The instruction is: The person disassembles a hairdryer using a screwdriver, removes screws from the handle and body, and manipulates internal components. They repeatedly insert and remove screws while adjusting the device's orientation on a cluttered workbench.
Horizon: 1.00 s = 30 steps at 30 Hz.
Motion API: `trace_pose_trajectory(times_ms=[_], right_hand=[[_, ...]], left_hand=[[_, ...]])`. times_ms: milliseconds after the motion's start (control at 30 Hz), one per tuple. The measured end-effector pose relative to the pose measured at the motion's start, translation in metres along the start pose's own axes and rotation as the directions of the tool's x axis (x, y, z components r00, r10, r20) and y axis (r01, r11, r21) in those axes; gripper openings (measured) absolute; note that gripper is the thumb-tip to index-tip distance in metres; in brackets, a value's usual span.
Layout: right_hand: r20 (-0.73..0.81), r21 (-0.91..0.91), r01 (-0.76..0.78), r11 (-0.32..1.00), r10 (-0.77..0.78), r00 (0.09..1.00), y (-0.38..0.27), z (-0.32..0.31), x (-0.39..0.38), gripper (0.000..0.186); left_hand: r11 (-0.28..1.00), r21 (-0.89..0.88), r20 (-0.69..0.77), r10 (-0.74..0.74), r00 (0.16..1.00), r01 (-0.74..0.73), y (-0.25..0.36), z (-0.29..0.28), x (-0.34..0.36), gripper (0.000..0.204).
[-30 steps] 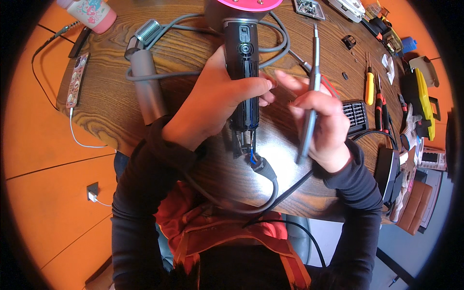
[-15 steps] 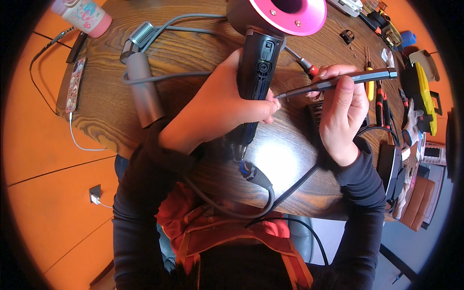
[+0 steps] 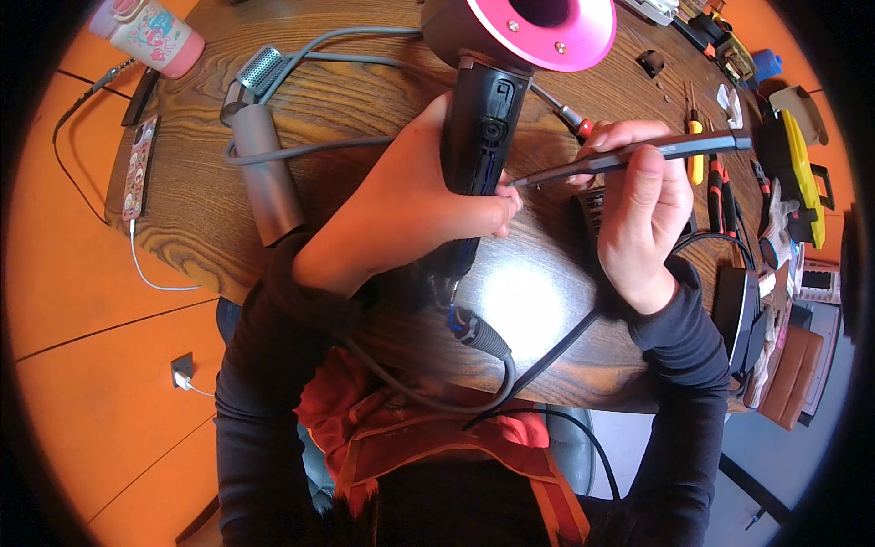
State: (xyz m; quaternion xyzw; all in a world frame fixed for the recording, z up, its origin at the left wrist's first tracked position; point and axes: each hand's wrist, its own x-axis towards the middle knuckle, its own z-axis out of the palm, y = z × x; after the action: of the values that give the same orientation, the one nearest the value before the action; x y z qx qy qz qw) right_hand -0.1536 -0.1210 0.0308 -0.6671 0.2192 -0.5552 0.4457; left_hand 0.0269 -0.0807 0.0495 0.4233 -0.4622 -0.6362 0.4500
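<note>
My left hand [image 3: 396, 205] is closed round the opened black handle of a hair dryer [image 3: 492, 123], whose head with a pink face [image 3: 592, 32] is at the top. At the handle's lower end, blue wires run into a grey cable [image 3: 483, 335]. My right hand [image 3: 647, 214] grips a dark, slim screwdriver [image 3: 674, 148] almost level, its tip at the right side of the handle by my left fingertips. What the tip touches cannot be made out. A red-handled tool [image 3: 576, 120] and a dark bit case [image 3: 591, 211] lie partly hidden behind my right hand.
On the wooden table [image 3: 219, 182] are a grey cylinder [image 3: 266, 178] with coiled cord, a metal mesh piece [image 3: 262, 68], a pink bottle [image 3: 159, 41] and a power strip [image 3: 138, 169]. At right lie pliers [image 3: 727, 201], a yellow-handled screwdriver [image 3: 696, 155] and a yellow-black toolbox [image 3: 795, 169].
The dryer has moved up and right and tilted, showing more of its pink face. The screwdriver has swung from upright to nearly level, its tip now at the handle.
</note>
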Motion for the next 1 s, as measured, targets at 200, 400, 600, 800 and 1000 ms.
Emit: trace_pose_trajectory(times_ms=[200, 400, 600, 800, 1000], right_hand=[[0.057, 0.043, 0.025, 0.999, -0.028, 0.998, 0.0011, -0.0013, 0.0009, 0.024], [0.025, 0.03, 0.052, 0.998, -0.053, 0.998, 0.0028, -0.0045, -0.0004, 0.025], [-0.003, 0.06, 0.026, 0.998, -0.026, 1.0, 0.003, -0.003, -0.0008, 0.024], [-0.002, 0.037, -0.014, 0.999, 0.014, 1.0, -0.0006, -0.0004, -0.0007, 0.024], [0.06, 0.022, -0.066, 0.998, 0.065, 0.996, -0.001, -0.0025, 0.0031, 0.028]], left_hand=[[0.998, 0.059, 0.004, -0.019, 1.0, 0.019, 0.0, -0.0002, 0.0001, 0.045], [0.998, 0.054, 0.022, -0.041, 0.999, 0.039, 0.001, -0.0006, 0.0, 0.044], [0.999, 0.029, 0.021, -0.028, 0.999, 0.027, 0.0008, 0.0, -0.0006, 0.044], [0.998, 0.045, 0.055, -0.051, 0.997, 0.049, 0.0008, -0.0023, 0.0009, 0.047], [0.996, 0.027, 0.056, -0.083, 0.995, 0.082, 0.0009, -0.0008, 0.0007, 0.043]])
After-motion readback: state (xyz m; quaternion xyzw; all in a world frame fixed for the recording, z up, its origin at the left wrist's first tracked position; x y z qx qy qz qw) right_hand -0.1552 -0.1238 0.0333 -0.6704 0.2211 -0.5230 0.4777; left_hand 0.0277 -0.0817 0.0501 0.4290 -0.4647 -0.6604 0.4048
